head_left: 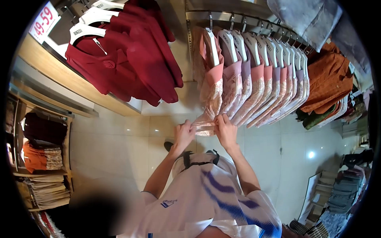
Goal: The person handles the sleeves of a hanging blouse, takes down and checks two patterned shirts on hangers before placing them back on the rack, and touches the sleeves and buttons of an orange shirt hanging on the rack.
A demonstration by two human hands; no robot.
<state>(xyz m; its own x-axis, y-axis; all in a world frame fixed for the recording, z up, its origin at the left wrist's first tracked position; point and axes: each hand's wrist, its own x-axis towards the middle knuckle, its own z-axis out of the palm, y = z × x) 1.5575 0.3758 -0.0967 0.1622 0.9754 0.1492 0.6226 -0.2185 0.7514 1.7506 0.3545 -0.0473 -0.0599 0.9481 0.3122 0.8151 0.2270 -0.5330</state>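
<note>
A pink patterned shirt [212, 91] with a coral collar hangs from a white hanger [213, 49] at the left end of the rail. Its lower part is pulled toward me between my two hands. My left hand [184, 135] is closed on one side of the fabric, with the fingers pinched together. Opposite it, my right hand [225, 129] pinches the other side, so a band of cloth stretches between them. Similar pink and mauve shirts [254, 95] hang close by to the right on white hangers.
Dark red tops [131, 59] hang at the upper left beside a price sign [43, 22]. Rust-orange garments [331, 75] hang at the right. Shelves with folded clothes [45, 166] stand at the left; more folded clothes [345, 190] lie at the lower right. Pale tiles [270, 158] cover the floor.
</note>
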